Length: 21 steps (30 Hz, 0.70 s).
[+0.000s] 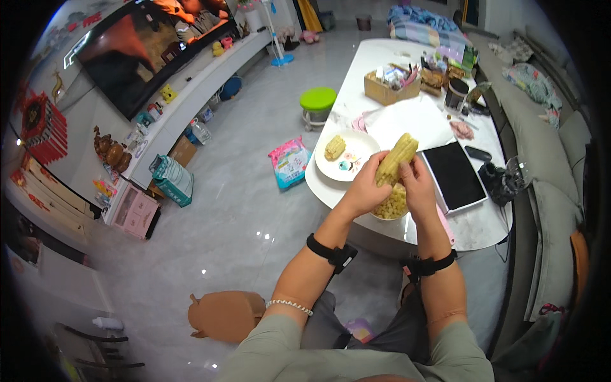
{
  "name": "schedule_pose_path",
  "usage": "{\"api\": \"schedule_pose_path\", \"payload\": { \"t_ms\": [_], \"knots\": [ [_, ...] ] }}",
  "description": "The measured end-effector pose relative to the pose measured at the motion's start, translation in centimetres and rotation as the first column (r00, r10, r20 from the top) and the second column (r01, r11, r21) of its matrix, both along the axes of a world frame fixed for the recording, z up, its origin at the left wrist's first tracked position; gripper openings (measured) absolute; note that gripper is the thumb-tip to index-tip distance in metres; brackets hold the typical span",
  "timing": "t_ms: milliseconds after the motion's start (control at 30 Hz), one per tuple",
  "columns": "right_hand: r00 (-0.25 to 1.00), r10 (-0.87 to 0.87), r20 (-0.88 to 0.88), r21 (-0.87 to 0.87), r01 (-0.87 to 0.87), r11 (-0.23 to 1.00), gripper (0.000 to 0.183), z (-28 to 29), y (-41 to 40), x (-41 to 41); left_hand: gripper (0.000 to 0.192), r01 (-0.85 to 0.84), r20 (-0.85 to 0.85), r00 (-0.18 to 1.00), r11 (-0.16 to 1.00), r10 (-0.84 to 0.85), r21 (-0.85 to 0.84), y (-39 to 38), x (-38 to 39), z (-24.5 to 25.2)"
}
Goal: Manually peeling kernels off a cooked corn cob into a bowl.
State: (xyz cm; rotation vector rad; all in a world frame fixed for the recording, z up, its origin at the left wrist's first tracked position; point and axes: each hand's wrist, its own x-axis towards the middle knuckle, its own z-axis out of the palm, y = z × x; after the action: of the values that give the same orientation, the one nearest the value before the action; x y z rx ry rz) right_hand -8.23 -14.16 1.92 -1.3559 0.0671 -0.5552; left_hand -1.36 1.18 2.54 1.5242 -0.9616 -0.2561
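Both of my hands hold one corn cob (pixel 397 158) above the near end of the white table. My left hand (pixel 366 186) grips its lower left side, and my right hand (pixel 417 182) has its thumb and fingers on the right side. Directly below the cob, a bowl of loose corn kernels (pixel 390 205) is partly hidden by my hands. To the left, a white plate with a printed design (pixel 327 167) carries a short piece of corn cob (pixel 335 148).
White paper (pixel 410 122) and a black tablet-like panel in a white tray (pixel 453 176) lie beyond and right of my hands. Farther back stands a filled cardboard box (pixel 389 95). A green-topped stool (pixel 318 99) is left of the table (pixel 382 52), a grey sofa (pixel 549 191) right.
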Motion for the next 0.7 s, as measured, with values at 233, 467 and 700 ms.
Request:
{"api": "schedule_pose_path", "payload": {
  "t_ms": [233,467,700],
  "knots": [
    [0.997,0.065,0.036,0.081,-0.068,0.994,0.044,0.1,-1.1,0.7,0.082,-0.098,0.108,0.990,0.991,0.088,0.093,-1.6,1.5,0.1],
    [0.997,0.071,-0.026,0.132,-0.067,0.989,0.045,-0.6,-2.0,0.6,0.075,-0.070,-0.081,0.994,0.992,0.078,0.101,-3.4,1.4,-0.2],
    [0.999,0.047,-0.017,0.220,-0.042,0.975,0.044,-1.1,-1.6,0.0,0.079,-0.011,-0.107,0.994,0.999,0.016,0.043,-3.1,1.1,-1.7]
  ]
}}
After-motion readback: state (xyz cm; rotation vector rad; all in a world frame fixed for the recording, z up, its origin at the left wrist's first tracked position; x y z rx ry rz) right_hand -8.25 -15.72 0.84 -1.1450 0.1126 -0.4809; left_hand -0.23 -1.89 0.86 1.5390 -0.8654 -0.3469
